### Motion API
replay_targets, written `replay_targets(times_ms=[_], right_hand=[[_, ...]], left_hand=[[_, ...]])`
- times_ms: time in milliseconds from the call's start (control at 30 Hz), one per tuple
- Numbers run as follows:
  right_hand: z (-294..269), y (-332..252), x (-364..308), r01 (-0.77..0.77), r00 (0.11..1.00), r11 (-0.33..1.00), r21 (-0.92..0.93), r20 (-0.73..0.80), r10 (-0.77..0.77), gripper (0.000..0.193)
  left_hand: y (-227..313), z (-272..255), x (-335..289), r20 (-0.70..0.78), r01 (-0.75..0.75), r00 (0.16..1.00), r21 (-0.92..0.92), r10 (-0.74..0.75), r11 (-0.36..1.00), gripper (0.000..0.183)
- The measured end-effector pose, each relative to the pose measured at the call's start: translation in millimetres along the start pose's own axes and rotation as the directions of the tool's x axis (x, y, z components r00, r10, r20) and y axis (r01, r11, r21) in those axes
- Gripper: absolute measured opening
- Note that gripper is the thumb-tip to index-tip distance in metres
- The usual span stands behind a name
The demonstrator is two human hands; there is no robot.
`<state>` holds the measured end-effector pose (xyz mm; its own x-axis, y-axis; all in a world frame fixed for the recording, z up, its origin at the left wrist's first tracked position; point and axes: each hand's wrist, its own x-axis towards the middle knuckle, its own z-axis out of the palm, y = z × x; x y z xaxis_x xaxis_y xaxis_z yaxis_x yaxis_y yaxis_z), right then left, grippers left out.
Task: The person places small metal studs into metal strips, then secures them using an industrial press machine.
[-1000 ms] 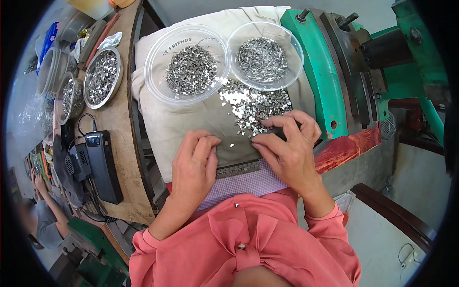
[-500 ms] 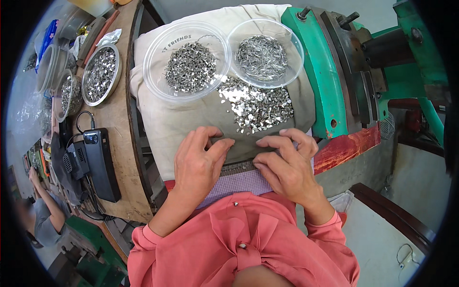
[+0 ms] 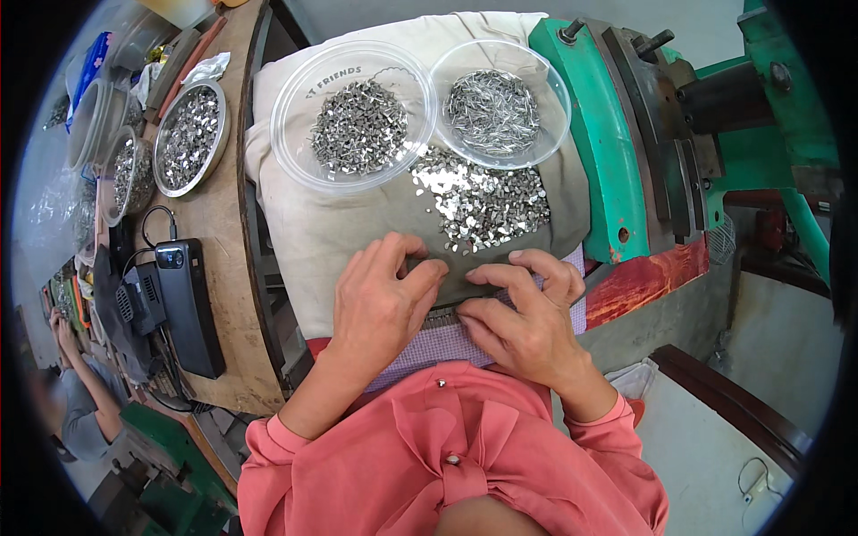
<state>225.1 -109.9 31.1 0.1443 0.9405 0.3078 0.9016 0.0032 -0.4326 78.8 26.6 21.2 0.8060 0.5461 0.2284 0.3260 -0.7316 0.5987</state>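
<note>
My left hand [image 3: 382, 290] is closed, thumb and forefinger brought together; anything small between them cannot be made out. It hovers over the near part of the grey cloth [image 3: 308, 259]. To its right, my right hand [image 3: 527, 326] has curled fingers, the tips by a narrow dark strip with a row of fine marks [image 3: 440, 316]. Whether it holds a small piece is hidden. Just beyond both hands lies a loose heap of shiny small metal chips [image 3: 492, 210]. Behind the heap stand a clear round tub of metal chips [image 3: 359, 125] and another of thin metal pins [image 3: 492, 112].
A green machine [image 3: 608, 143] borders the cloth on the right. On the wooden bench [image 3: 228, 313] at left are a metal dish of chips [image 3: 190, 138], a black power bank [image 3: 189, 308] and cables. Another person's arm [image 3: 85, 371] shows at far left.
Both hands have shifted slightly: my left hand a little right, my right hand a little left along the strip, so they are closer together. The tubs and heap look unchanged.
</note>
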Motion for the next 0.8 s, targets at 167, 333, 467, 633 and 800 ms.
replay_targets(times_ms=[167, 333, 467, 633, 800], right_hand=[[-8.3, 12.1, 12.0, -0.046, 0.999, 0.999, -0.003, -0.005, 0.046, 0.015], [7.0, 24.8, 27.3, -0.051, 0.997, 0.993, -0.103, -0.069, 0.044, 0.015], [7.1, 22.7, 35.9, -0.021, 0.998, 0.992, -0.123, -0.061, 0.013, 0.014], [3.0, 18.7, 37.0, -0.071, 0.996, 0.989, -0.129, -0.064, 0.063, 0.014], [3.6, 17.9, 35.3, -0.102, 0.994, 0.987, -0.124, -0.056, 0.095, 0.014]], left_hand=[[0.6, 0.4, 0.5, -0.007, 0.001, 1.000, -0.004, -0.001, 1.000, 0.017], [2.2, 2.8, 1.4, -0.030, 0.000, 1.000, -0.005, 0.000, 1.000, 0.019], [4.4, -0.5, -3.8, -0.034, 0.011, 0.999, -0.034, -0.012, 0.999, 0.020], [22.3, -5.1, -14.6, -0.027, 0.013, 1.000, -0.139, -0.016, 0.990, 0.022], [27.5, 7.5, -17.0, 0.031, -0.041, 0.999, -0.074, 0.043, 0.996, 0.021]])
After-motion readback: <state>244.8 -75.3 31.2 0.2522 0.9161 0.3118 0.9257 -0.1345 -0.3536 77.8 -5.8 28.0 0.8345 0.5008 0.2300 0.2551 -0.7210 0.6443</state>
